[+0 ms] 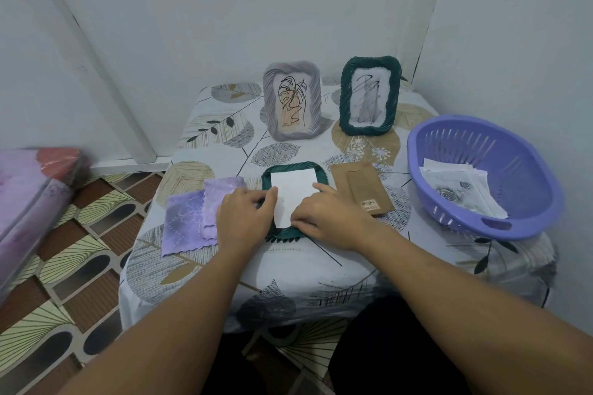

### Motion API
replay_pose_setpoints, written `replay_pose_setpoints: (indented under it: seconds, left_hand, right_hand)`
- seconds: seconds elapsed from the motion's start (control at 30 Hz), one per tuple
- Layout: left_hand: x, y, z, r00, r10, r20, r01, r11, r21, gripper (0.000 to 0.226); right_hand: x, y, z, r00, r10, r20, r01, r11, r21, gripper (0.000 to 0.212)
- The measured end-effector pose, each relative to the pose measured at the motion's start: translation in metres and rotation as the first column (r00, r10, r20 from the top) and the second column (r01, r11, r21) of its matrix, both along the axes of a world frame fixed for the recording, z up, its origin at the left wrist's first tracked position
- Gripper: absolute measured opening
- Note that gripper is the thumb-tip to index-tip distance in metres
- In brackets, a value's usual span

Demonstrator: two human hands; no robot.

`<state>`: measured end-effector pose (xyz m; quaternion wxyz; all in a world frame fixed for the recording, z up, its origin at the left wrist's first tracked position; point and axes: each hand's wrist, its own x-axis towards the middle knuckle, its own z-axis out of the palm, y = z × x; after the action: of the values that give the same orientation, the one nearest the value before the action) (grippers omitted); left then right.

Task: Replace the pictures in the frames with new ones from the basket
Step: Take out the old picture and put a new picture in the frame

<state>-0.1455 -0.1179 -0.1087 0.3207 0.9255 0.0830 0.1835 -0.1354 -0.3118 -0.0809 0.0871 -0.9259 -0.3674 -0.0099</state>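
A dark green frame (288,168) lies face down on the table in front of me, with a white picture sheet (293,189) lying blank side up in its opening. My left hand (245,218) pinches the sheet's left edge. My right hand (327,212) pinches its lower right edge, forefinger stretched along the right side. The frame's brown backing board (361,187) lies just to the right. A purple basket (481,176) at the right holds several pictures (455,192). Two frames stand at the back: a grey frame (292,101) and a green frame (370,94), each with a line drawing.
Two purple cloths (192,215) lie left of the frame. The small table wears a leaf-print cover (288,269) and stands in a wall corner. A pink wrapped bundle (35,196) sits on the patterned floor at far left.
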Motion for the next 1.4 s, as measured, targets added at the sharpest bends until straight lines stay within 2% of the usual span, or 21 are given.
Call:
replay_pose_setpoints:
  seconds: [0.1, 0.2, 0.3, 0.43, 0.63, 0.83, 0.93, 1.13, 1.4]
  left_hand:
    - [0.002, 0.002, -0.003, 1.0, -0.004, -0.008, 0.004, 1.0, 0.022, 0.034]
    - [0.003, 0.005, -0.006, 0.999, -0.024, -0.024, 0.025, 0.999, 0.047, 0.048]
    - [0.003, 0.006, -0.006, 0.999, -0.028, -0.03, 0.029, 0.999, 0.031, 0.058]
    - [0.002, 0.006, -0.006, 0.999, -0.022, -0.025, 0.022, 1.0, 0.004, 0.06]
    - [0.002, 0.006, -0.008, 0.999, -0.038, -0.015, 0.037, 0.999, -0.035, 0.059]
    - [0.003, 0.008, -0.008, 0.998, -0.055, -0.004, 0.055, 0.997, -0.058, 0.049]
    - [0.003, 0.008, -0.007, 0.999, -0.043, 0.009, 0.044, 0.997, -0.071, 0.052]
    - [0.002, 0.007, -0.008, 0.999, -0.039, -0.018, 0.038, 0.999, -0.013, 0.061]
    - [0.003, 0.007, -0.007, 0.999, -0.04, -0.024, 0.039, 0.999, -0.016, 0.062]
  right_hand:
    - [0.001, -0.003, -0.002, 0.995, -0.086, -0.048, 0.094, 0.973, 0.211, 0.031]
    - [0.005, -0.006, -0.001, 0.961, -0.274, -0.02, 0.264, 0.9, 0.348, 0.032]
    - [0.01, -0.006, 0.003, 0.908, -0.419, -0.028, 0.413, 0.879, 0.236, 0.042]
    - [0.012, 0.0, 0.008, 0.856, -0.509, -0.089, 0.515, 0.853, 0.083, 0.065]
    - [0.01, 0.006, 0.009, 0.829, -0.553, -0.081, 0.552, 0.833, -0.031, 0.066]
    - [0.007, 0.009, 0.012, 0.79, -0.594, -0.15, 0.605, 0.795, 0.04, 0.075]
    - [0.006, 0.011, 0.014, 0.77, -0.609, -0.188, 0.63, 0.772, 0.078, 0.078]
    - [0.008, 0.012, 0.012, 0.746, -0.629, -0.22, 0.664, 0.73, 0.163, 0.069]
    - [0.008, 0.015, 0.009, 0.72, -0.642, -0.264, 0.689, 0.707, 0.16, 0.062]
